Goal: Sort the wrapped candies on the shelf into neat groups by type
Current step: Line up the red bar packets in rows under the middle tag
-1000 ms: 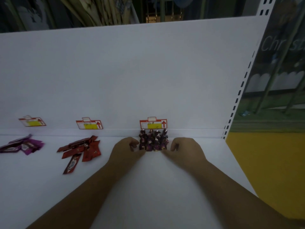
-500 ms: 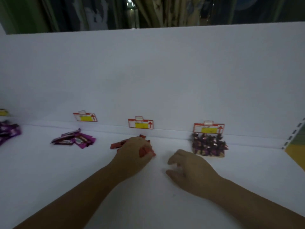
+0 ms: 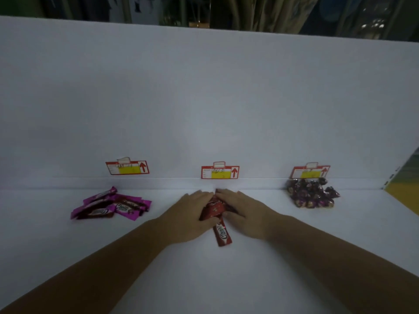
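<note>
Candies in magenta wrappers (image 3: pixel 111 206) lie in a loose fan at the left of the white shelf (image 3: pixel 204 279), just below the left price tag (image 3: pixel 127 167). We judge this group gathered by type but not yet tidy, since its bars overlap at different angles. In the middle, beneath the middle price tag (image 3: pixel 220 172), our left hand (image 3: pixel 188 217) and right hand (image 3: pixel 244 214) flank the red-wrapped bars (image 3: pixel 214 209). The fingers of both are laid out fairly straight and press in from either side, with fingertips almost meeting at the far end near the back ledge. As far as we can see, neither hand curls round a bar. Most of the red stack sits between our palms and partly under them. One stray red bar (image 3: pixel 222 232) pokes out toward us through the gap between the hands, slightly tilted, its far end tucked under the stack. We take the step in hand to be squeezing this group into a neat pile, with the stray bar left to push in. At the right, the dark purple twist-wrapped candies (image 3: pixel 311 196) form a compact heap under the right price tag (image 3: pixel 310 172). That heap lies well apart from our hands and looks finished to us. What is left, we judge, is the red pile and then the magenta fan.
</note>
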